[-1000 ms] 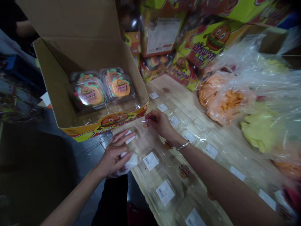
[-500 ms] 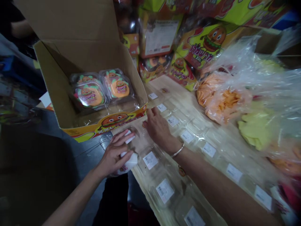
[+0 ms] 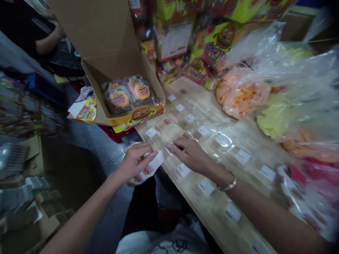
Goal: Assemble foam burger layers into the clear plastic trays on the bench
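Observation:
My left hand (image 3: 134, 161) is closed round a white roll of burger stickers (image 3: 149, 169) at the near edge of the wooden table (image 3: 212, 211). My right hand (image 3: 189, 153) reaches towards the roll, fingers together at its end; I cannot tell whether they hold a sticker. Rows of clear plastic clamshell packs (image 3: 224, 140) with white barcode labels lie across the table. A few packs carry a burger sticker (image 3: 167, 121). An open cardboard box (image 3: 124, 70) behind them holds filled packs (image 3: 119, 99) with burger stickers.
Bags of orange (image 3: 242, 93) and yellow (image 3: 274, 118) gummy pieces lie at the right. Printed burger cartons (image 3: 212, 46) are stacked at the back. Another person's arm (image 3: 49, 38) shows at top left. Dark floor and stacked trays (image 3: 16, 190) are at the left.
The camera has pulled back and swung left. My right hand has come back from the packs near the box to the sticker roll. My left hand has lifted the roll slightly.

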`<state>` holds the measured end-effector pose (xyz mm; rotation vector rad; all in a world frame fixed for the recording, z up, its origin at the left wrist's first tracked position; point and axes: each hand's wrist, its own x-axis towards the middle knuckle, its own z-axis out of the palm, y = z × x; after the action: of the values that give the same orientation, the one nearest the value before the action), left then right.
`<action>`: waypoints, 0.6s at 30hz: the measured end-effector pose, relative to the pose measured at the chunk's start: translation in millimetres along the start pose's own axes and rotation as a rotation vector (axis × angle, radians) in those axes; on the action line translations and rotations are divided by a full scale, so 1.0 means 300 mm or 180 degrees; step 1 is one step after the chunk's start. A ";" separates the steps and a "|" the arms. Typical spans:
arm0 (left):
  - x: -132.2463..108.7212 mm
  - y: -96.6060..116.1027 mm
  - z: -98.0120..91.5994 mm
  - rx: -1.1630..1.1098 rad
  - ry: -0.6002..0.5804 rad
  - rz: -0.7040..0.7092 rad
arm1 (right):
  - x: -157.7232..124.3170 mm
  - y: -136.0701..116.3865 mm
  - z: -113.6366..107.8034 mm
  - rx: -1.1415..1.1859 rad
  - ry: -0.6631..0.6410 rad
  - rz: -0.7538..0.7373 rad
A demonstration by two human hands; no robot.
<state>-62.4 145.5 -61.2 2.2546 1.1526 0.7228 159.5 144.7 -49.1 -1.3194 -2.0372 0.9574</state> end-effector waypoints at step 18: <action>-0.168 0.635 0.389 -0.3113 -0.3815 -0.1245 | -1.069 -0.087 0.035 0.3169 0.2464 0.1016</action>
<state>97.0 -17.1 -35.9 1.1459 0.4044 -0.2524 260.9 -160.7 -51.2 -1.1472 -0.6081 1.1207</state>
